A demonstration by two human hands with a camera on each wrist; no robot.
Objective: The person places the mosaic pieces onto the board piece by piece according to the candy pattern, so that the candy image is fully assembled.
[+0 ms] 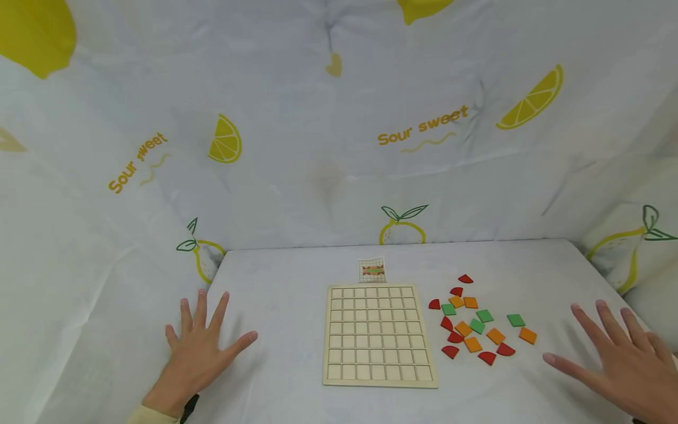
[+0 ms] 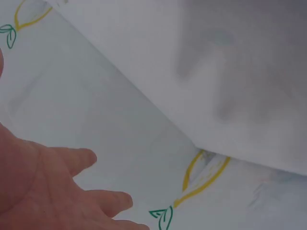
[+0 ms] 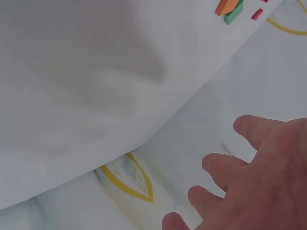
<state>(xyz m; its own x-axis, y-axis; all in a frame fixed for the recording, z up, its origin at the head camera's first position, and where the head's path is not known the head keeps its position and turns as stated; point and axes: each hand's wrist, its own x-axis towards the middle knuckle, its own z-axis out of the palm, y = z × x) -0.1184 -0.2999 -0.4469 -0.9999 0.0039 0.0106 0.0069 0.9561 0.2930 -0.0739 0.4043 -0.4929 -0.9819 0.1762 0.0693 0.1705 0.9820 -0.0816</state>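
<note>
My left hand (image 1: 197, 354), fingers spread, hovers over the left side of the white table and holds nothing; its palm (image 2: 43, 187) shows in the left wrist view. Over the right side my right hand (image 1: 630, 365) is spread too, holding nothing, also seen as a hand (image 3: 268, 177) in the right wrist view. Between them lies a pale grid board (image 1: 377, 335) with square cells. Right of the board are scattered flat pieces: orange squares (image 1: 495, 336), green diamonds (image 1: 484, 316) and red quarter-circles (image 1: 450, 351). Behind the board sits a small pattern card (image 1: 373, 271).
The table (image 1: 286, 306) wears a white cloth. A white backdrop (image 1: 296, 118) printed with lemons and lettering rises behind it and drapes at both sides. The table's back edge runs behind the card.
</note>
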